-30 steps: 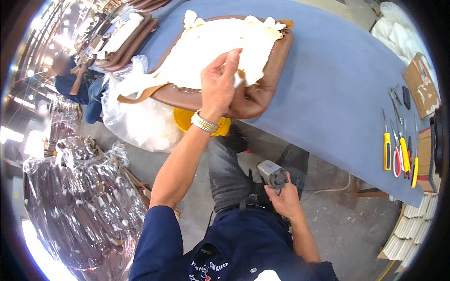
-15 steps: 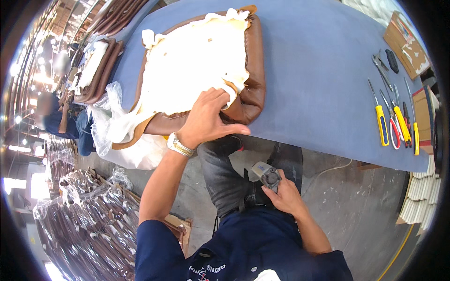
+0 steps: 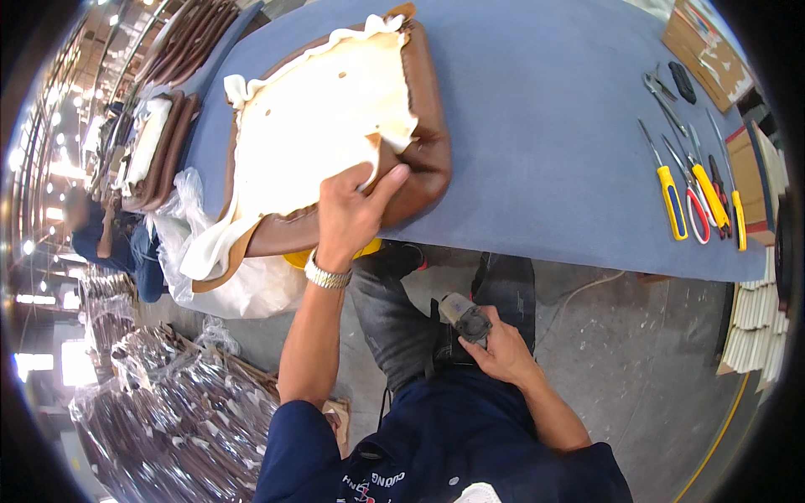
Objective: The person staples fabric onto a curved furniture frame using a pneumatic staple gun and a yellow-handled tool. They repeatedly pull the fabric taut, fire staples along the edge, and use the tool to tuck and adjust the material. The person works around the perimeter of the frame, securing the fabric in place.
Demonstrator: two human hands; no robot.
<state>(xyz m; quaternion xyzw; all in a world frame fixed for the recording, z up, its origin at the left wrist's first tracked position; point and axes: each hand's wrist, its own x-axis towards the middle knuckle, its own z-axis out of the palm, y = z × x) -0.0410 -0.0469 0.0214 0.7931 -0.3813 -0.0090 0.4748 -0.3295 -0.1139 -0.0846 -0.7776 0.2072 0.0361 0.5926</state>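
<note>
A brown leather seat cushion (image 3: 432,159) lies underside up at the table's near left edge, its pale, glaring base (image 3: 310,126) facing me. The brown cover with its white lining is gathered unevenly along the rim and hangs loose at the near left corner. My left hand (image 3: 350,205) grips the cover flap (image 3: 387,162) at the near right corner, thumb on the leather and fingers partly hidden by it. Down by my lap, my right hand (image 3: 503,345) is wrapped round a grey pneumatic staple gun (image 3: 464,317), held apart from the cushion.
Screwdrivers (image 3: 671,201), pliers (image 3: 661,96) and a black object (image 3: 682,82) lie on the blue table (image 3: 537,142), near a cardboard box (image 3: 708,50). Clear plastic (image 3: 251,289) hangs at the left edge. Wrapped brown pieces (image 3: 184,411) stack below; another person (image 3: 109,230) is at far left.
My left hand has closed its thumb onto the corner flap and folded the cover further over. The staple gun stays low in my right hand. The whole view has shifted slightly.
</note>
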